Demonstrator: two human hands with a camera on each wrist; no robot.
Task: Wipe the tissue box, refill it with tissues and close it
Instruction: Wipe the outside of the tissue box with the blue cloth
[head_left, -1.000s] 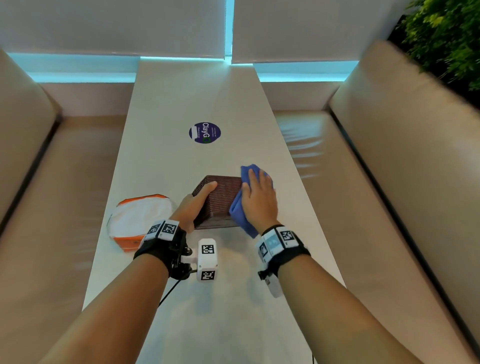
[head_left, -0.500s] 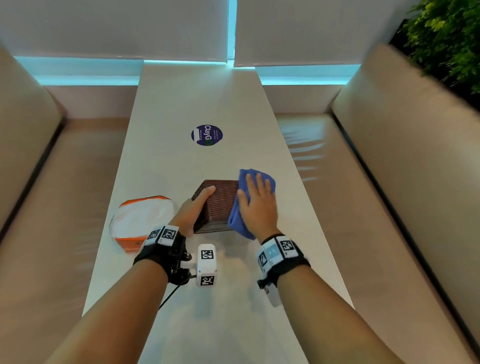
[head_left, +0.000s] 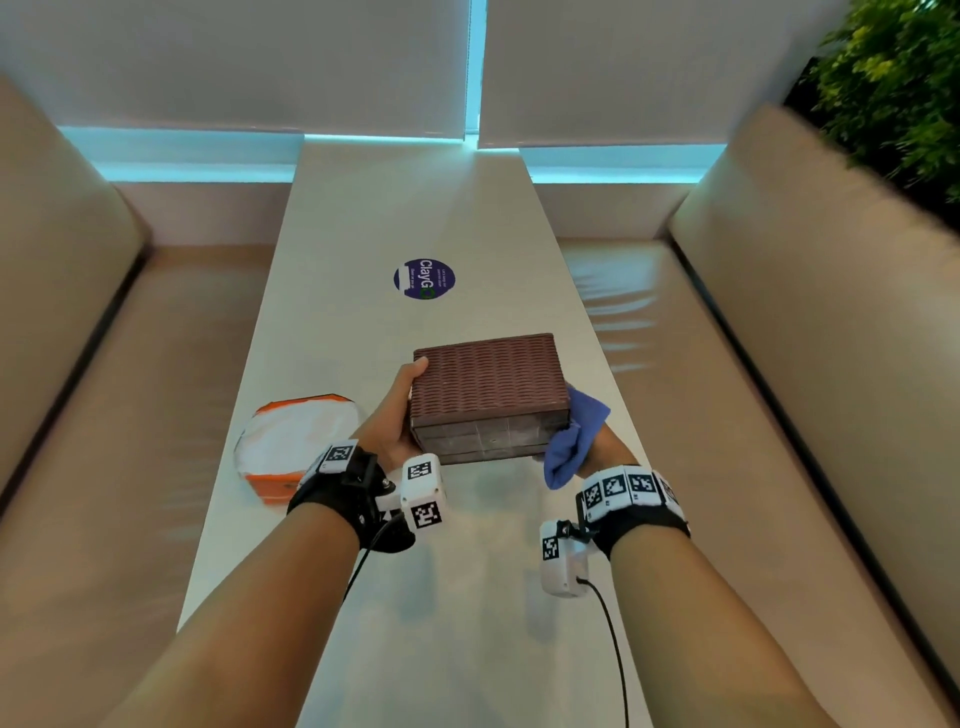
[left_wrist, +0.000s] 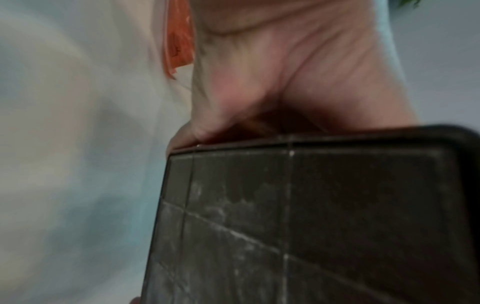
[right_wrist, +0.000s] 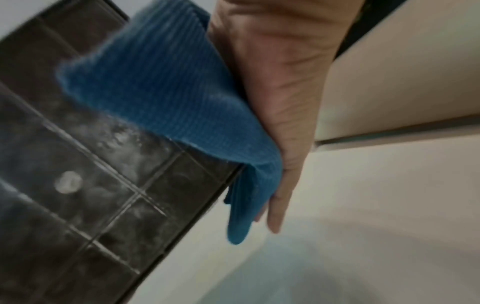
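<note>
Two hands hold the woven brown tissue box (head_left: 485, 376) above the white tabletop (head_left: 415, 218), between my wrists. I see its long axis running left to right across the tabletop, with a woven face turned up and tilted toward me, and the flat dark gridded base (head_left: 480, 441) facing me. My left hand (head_left: 392, 421) grasps the box's left end, thumb curled over the top corner and palm against the side. My right hand (right_wrist: 280, 86) presses a blue microfibre cloth (right_wrist: 166, 86) against the right end, fingers (right_wrist: 276, 205) extended straight along it, not clenched; the cloth hangs below the box edge. From the right wrist view, the base shows dusty smears and a small round mark. An orange-and-white tissue pack (head_left: 296, 441) lies on the tabletop just left of my left wrist, apart from the box. A round purple sticker (head_left: 424, 279) sits farther up the tabletop.
</note>
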